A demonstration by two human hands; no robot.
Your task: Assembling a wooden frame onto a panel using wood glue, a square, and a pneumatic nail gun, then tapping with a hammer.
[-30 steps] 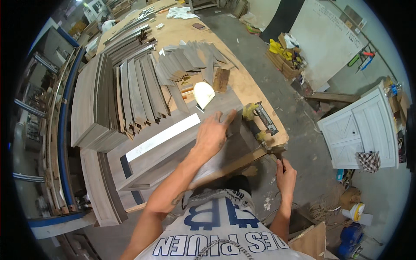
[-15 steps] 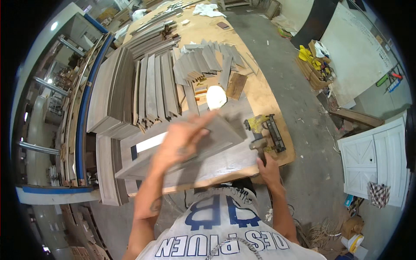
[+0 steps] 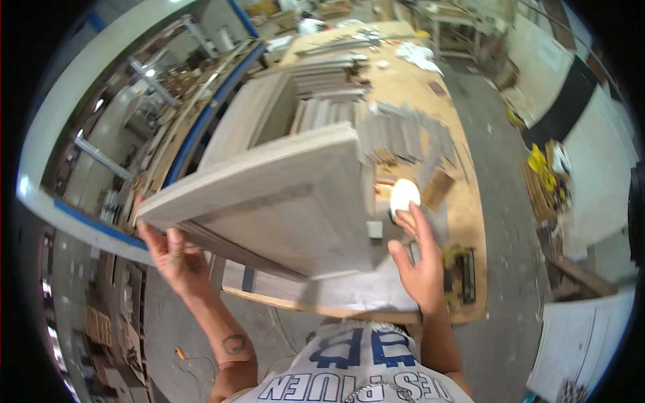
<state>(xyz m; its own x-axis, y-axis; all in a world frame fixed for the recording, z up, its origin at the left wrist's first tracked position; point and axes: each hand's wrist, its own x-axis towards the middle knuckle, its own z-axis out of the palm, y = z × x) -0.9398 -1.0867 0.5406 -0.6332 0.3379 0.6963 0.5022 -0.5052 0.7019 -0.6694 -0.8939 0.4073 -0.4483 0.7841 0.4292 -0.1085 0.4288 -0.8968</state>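
A grey-brown framed wood panel [image 3: 269, 215], like a cabinet door, is tilted up above the near end of the table. My left hand [image 3: 178, 258] grips its left corner, the thumb on the near side; part of the fingers is hidden behind it. Just right of the panel, my right hand [image 3: 422, 258] is raised with thumb and fingers apart, holding nothing. Beyond its fingertips is a bright white rounded thing [image 3: 405, 197]. A yellow-and-black nail gun [image 3: 463, 275] lies on the table to the right, partly behind my right forearm.
Stacked wood panels [image 3: 242, 114] and short grey strips [image 3: 403, 134] cover the table [image 3: 463, 201] farther back. A brown block [image 3: 438, 188] lies beside the white thing. To the left runs a blue-edged frame [image 3: 201, 127]; a white cabinet [image 3: 578, 342] stands at right.
The panel has come up off the table, tilted, with my left hand now on its corner. My right hand has let go of the nail gun and risen, open. The view has turned left.
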